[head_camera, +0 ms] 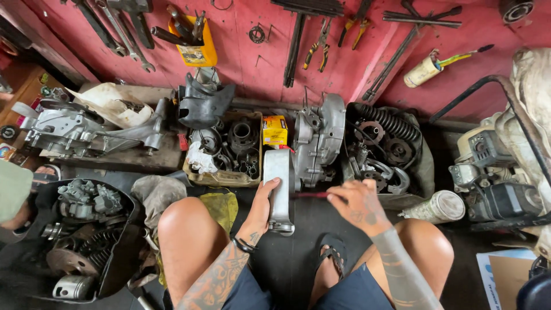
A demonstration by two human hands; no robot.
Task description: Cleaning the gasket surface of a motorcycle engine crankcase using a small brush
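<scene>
I sit with bare knees apart over a dark floor. My left hand [263, 202] grips the edge of a long grey metal cover part [279, 189] that stands on end between my legs. My right hand [357, 202] holds a thin dark red-handled tool [310, 195], its tip pointing left at the metal cover. A grey engine crankcase [317, 140] stands just behind the cover.
A cardboard box of engine parts [227, 150] and a small yellow box [275, 130] sit ahead. A bag of springs and clutch parts [383, 146] lies right, a small engine [496, 172] far right. A black tub of parts [80, 235] is left. Tools hang on the red wall [252, 57].
</scene>
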